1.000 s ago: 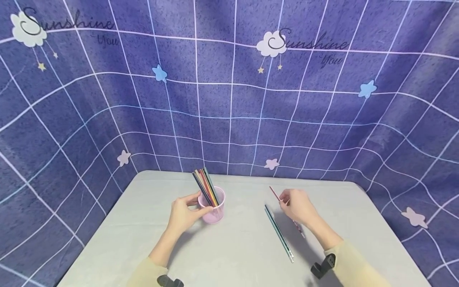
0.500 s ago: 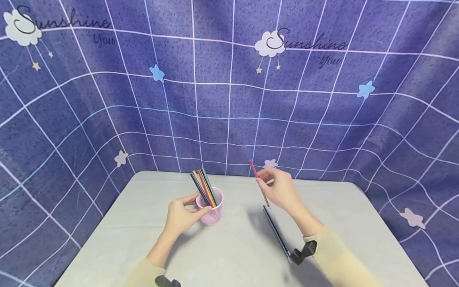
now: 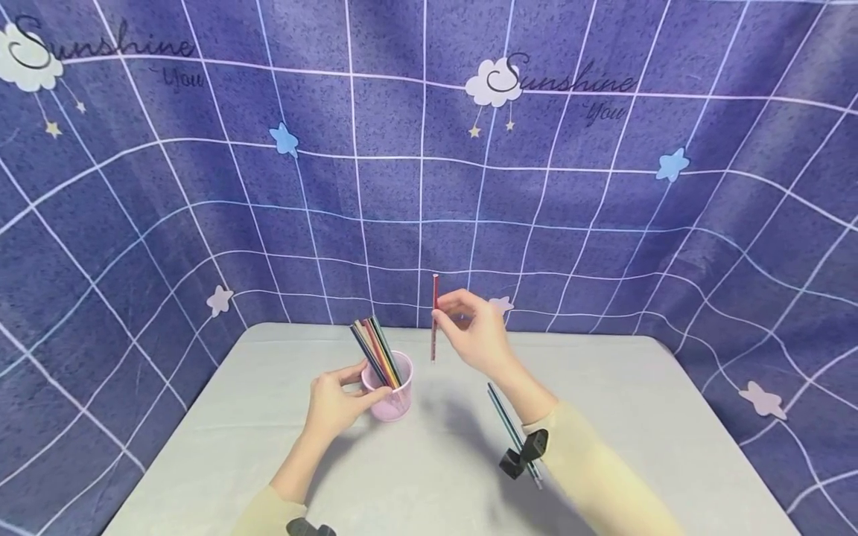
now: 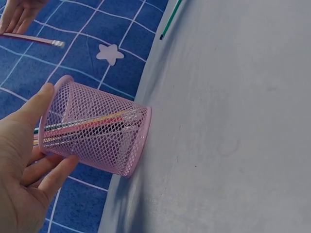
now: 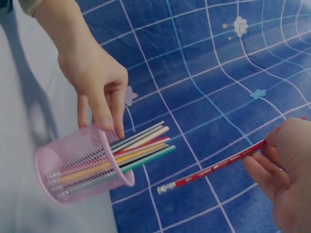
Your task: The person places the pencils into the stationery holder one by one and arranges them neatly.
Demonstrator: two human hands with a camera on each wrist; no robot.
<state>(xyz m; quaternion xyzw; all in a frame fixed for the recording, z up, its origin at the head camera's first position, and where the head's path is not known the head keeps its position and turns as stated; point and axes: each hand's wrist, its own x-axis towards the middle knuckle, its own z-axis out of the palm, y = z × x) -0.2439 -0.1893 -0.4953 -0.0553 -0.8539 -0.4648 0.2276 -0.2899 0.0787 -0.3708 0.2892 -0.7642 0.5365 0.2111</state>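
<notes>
A pink mesh pencil cup [image 3: 397,407] stands on the table, with several pencils [image 5: 150,153] leaning in it. My left hand [image 3: 335,403] holds the cup by its rim, thumb on the near side and fingers on the far side. My right hand [image 3: 480,335] pinches a red pencil [image 3: 435,290] in the air to the right of the cup. That pencil hangs nearly upright in the head view, and its eraser end [image 5: 166,188] points down. It is apart from the cup.
Teal-green pencils [image 3: 500,406] lie on the pale table [image 3: 268,461] under my right forearm, partly hidden by the wrist camera [image 3: 526,452]. A purple grid curtain [image 3: 389,186] stands behind the table and along both sides.
My right hand has lifted the red pencil from the table's right side and carried it left toward the cup, turning it more upright. My left hand stays on the cup.
</notes>
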